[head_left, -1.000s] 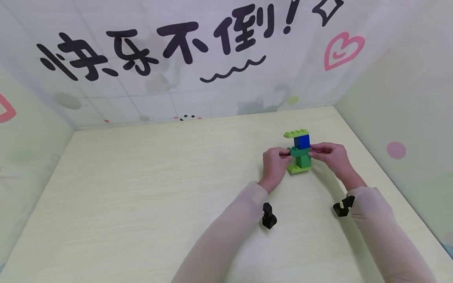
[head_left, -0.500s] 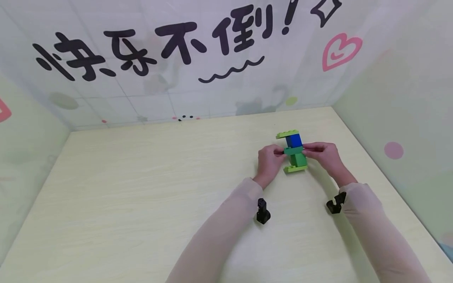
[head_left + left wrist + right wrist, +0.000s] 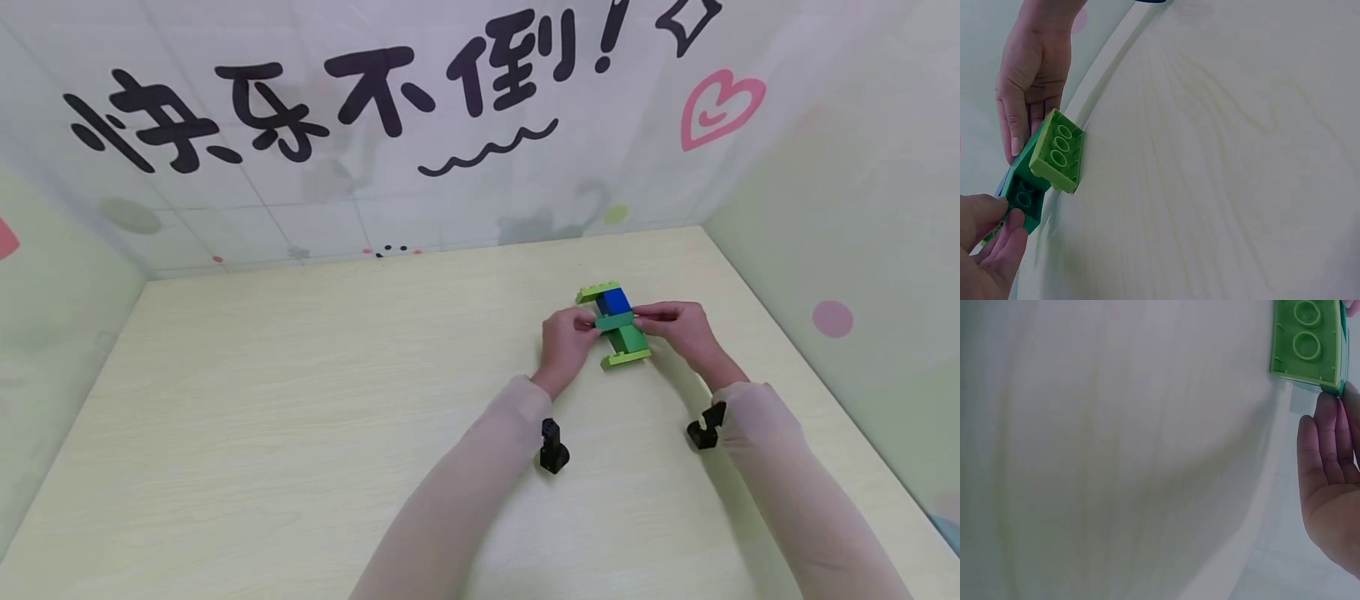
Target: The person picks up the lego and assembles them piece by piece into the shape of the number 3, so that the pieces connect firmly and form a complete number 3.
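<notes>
In the head view a stack of toy building bricks tilts to the left at the right rear of the table. Its parts are a light green top plate (image 3: 597, 292), a blue brick (image 3: 617, 302), a teal-green brick (image 3: 615, 322), a green brick (image 3: 630, 338) and a light green bottom plate (image 3: 626, 358). My left hand (image 3: 564, 343) pinches the teal-green brick's left end. On the opposite side, my right hand (image 3: 681, 327) holds the stack at mid-height. Both wrist views show the bottom plate's hollow underside (image 3: 1059, 150), facing outward. Fingers hide part of the stack's middle.
The pale wooden table (image 3: 300, 417) meets a printed back wall (image 3: 420, 208) and a right side wall (image 3: 862, 250), both close to the stack. Black mounts (image 3: 553, 448) sit at the sleeve cuffs.
The stack has gone from nearly upright to leaning, its top moving left. Both hands have shifted slightly left with it, keeping their hold. The head view has shifted a little too.
</notes>
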`<state>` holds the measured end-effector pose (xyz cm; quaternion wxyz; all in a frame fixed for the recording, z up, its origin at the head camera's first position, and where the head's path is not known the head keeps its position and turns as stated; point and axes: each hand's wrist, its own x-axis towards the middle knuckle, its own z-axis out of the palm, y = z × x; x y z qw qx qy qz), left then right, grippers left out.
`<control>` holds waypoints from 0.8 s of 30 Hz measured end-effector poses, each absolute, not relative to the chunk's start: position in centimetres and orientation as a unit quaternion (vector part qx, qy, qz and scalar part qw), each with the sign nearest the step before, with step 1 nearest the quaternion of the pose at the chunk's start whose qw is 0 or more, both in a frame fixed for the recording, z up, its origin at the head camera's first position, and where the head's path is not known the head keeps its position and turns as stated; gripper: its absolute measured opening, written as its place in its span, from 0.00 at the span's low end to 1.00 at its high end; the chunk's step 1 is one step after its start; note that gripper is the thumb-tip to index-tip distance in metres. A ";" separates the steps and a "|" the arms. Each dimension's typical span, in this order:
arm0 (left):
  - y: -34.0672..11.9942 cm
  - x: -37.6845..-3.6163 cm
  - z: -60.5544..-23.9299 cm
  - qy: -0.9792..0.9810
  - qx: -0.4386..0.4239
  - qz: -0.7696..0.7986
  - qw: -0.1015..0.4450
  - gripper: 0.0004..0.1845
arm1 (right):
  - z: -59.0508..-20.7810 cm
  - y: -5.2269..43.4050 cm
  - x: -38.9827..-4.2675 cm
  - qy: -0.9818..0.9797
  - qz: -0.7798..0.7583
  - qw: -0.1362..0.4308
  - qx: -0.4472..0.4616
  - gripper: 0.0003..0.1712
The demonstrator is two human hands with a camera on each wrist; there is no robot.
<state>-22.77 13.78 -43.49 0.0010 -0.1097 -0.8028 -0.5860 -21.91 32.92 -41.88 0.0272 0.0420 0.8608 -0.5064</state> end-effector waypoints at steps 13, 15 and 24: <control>13.7 -22.9 -44.3 -0.811 -0.081 -0.579 -0.007 0.07 | -42.3 32.7 -22.3 0.867 -0.493 0.057 0.045 0.23; 13.7 -22.9 -44.3 -0.813 -0.078 -0.576 -0.009 0.06 | -42.4 32.6 -22.4 0.870 -0.488 0.057 0.044 0.22; 13.5 -23.0 -44.1 -0.818 -0.078 -0.570 -0.023 0.07 | -42.3 32.7 -22.6 0.880 -0.468 0.069 0.041 0.21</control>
